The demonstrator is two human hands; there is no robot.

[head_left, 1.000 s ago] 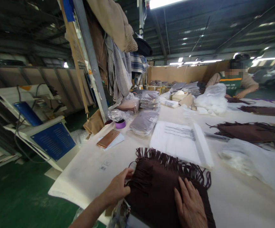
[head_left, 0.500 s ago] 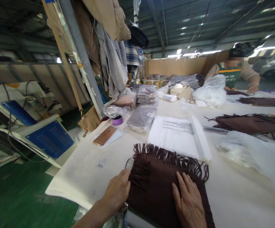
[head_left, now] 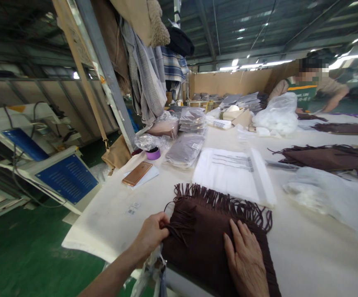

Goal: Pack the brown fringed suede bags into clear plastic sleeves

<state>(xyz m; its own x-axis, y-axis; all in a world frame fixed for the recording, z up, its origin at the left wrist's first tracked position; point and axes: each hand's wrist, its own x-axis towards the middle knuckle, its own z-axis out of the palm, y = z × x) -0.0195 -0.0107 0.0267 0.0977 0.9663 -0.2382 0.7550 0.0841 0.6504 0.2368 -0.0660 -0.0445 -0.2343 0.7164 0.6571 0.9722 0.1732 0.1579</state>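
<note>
A dark brown fringed scarf [head_left: 206,243] lies folded flat at the table's near edge, most of its fringe pointing away from me. At its left side my left hand [head_left: 154,231] is closed, with thumb and fingers pinching the scarf's fringe strands near the fold. My right hand [head_left: 247,255] rests palm down on the right half of the scarf, fingers stretched out. Just beyond the fringe lies a stack of white plastic bags [head_left: 228,173] with printed lines. Below my left hand, crumpled clear plastic [head_left: 149,272] hangs at the table edge.
On the left of the table [head_left: 104,227] are a phone [head_left: 137,173], purple tape [head_left: 153,154] and bagged grey goods [head_left: 185,150]. More brown scarves [head_left: 330,156] and thin plastic [head_left: 330,198] lie right. A person [head_left: 309,88] works across the table. A metal post [head_left: 110,82] rises at left.
My left hand has moved slightly up along the scarf's left edge, its fingers now on the fringe strands. My right hand stays flat. The person across the table has shifted their arm.
</note>
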